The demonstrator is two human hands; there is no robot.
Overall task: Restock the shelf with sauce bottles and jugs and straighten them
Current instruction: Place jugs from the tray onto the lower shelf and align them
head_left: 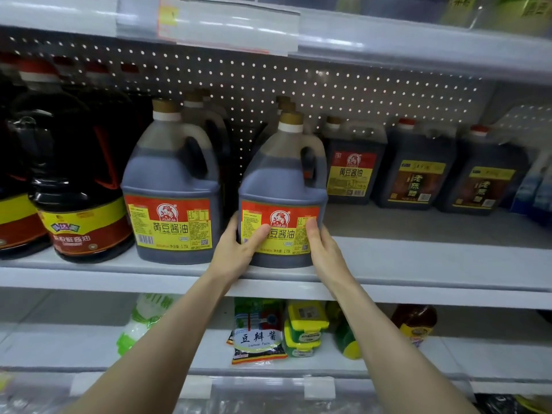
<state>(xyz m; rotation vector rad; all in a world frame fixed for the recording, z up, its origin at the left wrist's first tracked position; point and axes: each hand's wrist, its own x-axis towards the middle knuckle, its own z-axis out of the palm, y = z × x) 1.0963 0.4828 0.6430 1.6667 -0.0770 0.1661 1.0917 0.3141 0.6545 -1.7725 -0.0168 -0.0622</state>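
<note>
1. My left hand (236, 249) and right hand (322, 249) both clasp the soy sauce jug (280, 186) low down. Each thumb is pressed on the front label, and the fingers wrap round the sides out of sight.
2. The jug stands upright at the front edge of the middle shelf (418, 264), with its handle to the right and a gold cap on top. More gold caps line up straight behind it.
3. Its red and yellow label reads 黄豆酱油, and 1.75L shows at the bottom corner.
4. Just to the left stands a matching jug (171, 189) with the same 黄豆酱油 label, apart from mine, also marked 1.75L.
5. Further left is a dark round jug (80, 189) with a yellow and red band; its writing ends in 酱油.
6. Behind and to the right sits a squarer jug (352, 168), also labelled 黄豆酱油.
7. Beyond it stand two red-capped vinegar jugs (416, 171) (481, 180) reading 老陈醋.
8. On the shelf below lies a pouch (258, 336) marked 豆瓣酱, with "Soybean Paste" printed beneath.
</note>
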